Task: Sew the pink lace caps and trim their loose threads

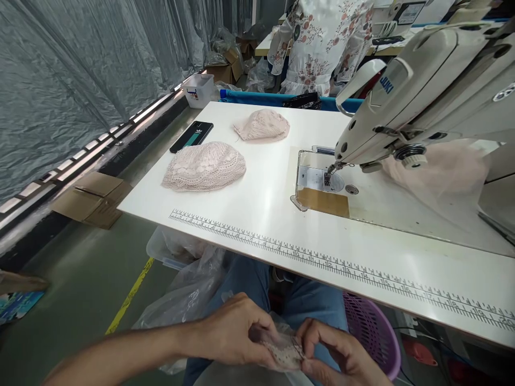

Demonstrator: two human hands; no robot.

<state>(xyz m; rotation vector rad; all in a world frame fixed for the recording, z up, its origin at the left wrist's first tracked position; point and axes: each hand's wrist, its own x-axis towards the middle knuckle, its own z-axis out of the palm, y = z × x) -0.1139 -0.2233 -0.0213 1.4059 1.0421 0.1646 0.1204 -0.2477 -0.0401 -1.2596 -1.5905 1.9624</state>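
Over my lap, below the table edge, a small piece of pale pink lace fabric (284,351) is stretched between both hands. My left hand (237,332) grips its left end with thumb and fingers closed. At its right end my right hand (328,348) pinches the edge between thumb and fingertips. Two lace cup-shaped pieces lie on the white table (257,209): a nearer lace cup (205,167) and a farther, smoother cup (263,126). Part of the held fabric is hidden by my fingers.
A sewing machine (402,91) stands at the right, sheer pink fabric (442,166) behind its needle. A phone (192,136) lies near the table's left edge. Below are a purple basket (374,338) and plastic bag (181,305). A person in a floral top (322,43) is across.
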